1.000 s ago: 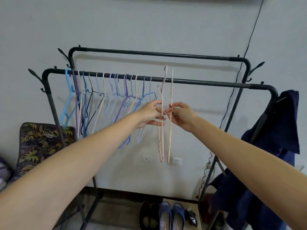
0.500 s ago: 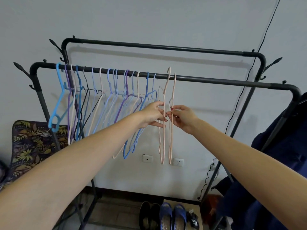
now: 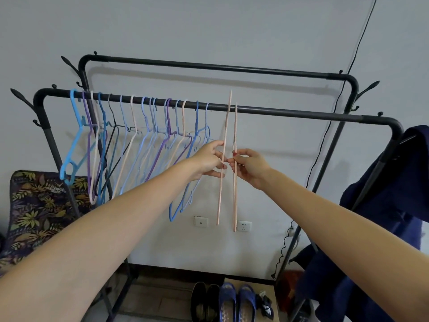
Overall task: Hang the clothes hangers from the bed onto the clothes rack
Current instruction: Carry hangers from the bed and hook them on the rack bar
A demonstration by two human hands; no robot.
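Up in front of a pale wall stands a black clothes rack (image 3: 290, 112) with two long bars, one near and one farther back. On the near bar hangs a row of hangers (image 3: 139, 145) in blue, purple, pink and one dark color. They sit close together on the left half of the bar.

Two bare arms reach out toward the middle of the near bar. The left hand (image 3: 209, 159) pinches a thin pink hanger (image 3: 223, 159) between its thumb and fingers, so its grip is pressed onto that hanger. The hook of this pink hanger pokes up just above the near bar. It is hard to tell if the hook is over the bar yet.

The right hand (image 3: 249, 166) pinches a second pink hanger (image 3: 235, 194) with its fingertips, so this grip is pressed onto a hanger too. The top of this one reaches the near bar, right beside the first one. Both pink hangers are seen from the thin side, so they look like two straight sticks hanging down. The two hands are very near each other, with the hangers between them.

On the right end of the rack hangs a dark blue cloth (image 3: 383, 205). Down on the floor sit black shoes (image 3: 204, 300) and blue slippers (image 3: 236, 303). At the left is a cushion with leaves on it (image 3: 39, 210). Two white wall sockets (image 3: 201, 221) sit low on the wall, and a black cord (image 3: 343, 84) runs down the wall at the right.
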